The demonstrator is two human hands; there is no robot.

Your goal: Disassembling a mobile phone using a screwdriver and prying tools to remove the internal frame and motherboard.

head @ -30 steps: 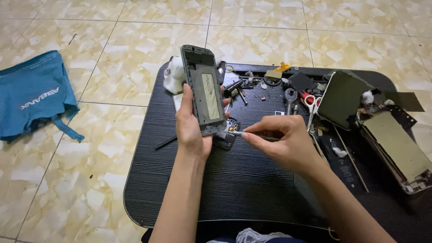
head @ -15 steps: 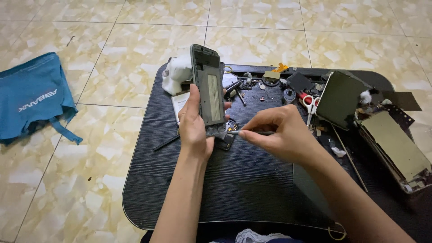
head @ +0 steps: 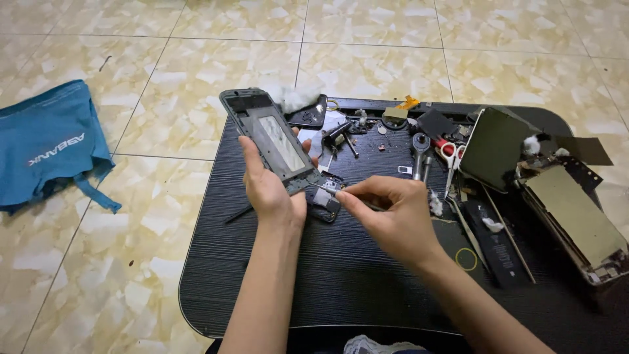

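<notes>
My left hand (head: 270, 189) grips an opened phone frame (head: 270, 139), dark grey with a pale rectangle inside, tilted up to the left above a low black table (head: 262, 288). My right hand (head: 392, 216) pinches a thin metal tool (head: 327, 189) whose tip touches the bottom end of the phone frame. A small dark part (head: 325, 204) lies on the table just under that end.
Phone parts crowd the table's far and right side: a dark back cover (head: 495, 149), an open phone body (head: 576, 216), a flat battery (head: 495, 246), red-handled scissors (head: 449, 152), small screws and cotton wads (head: 291, 98). A blue cloth bag (head: 49, 144) lies on the tiled floor at left.
My left hand has tilted the phone frame's top over to the left. My right hand with the tool has stayed at the frame's bottom end.
</notes>
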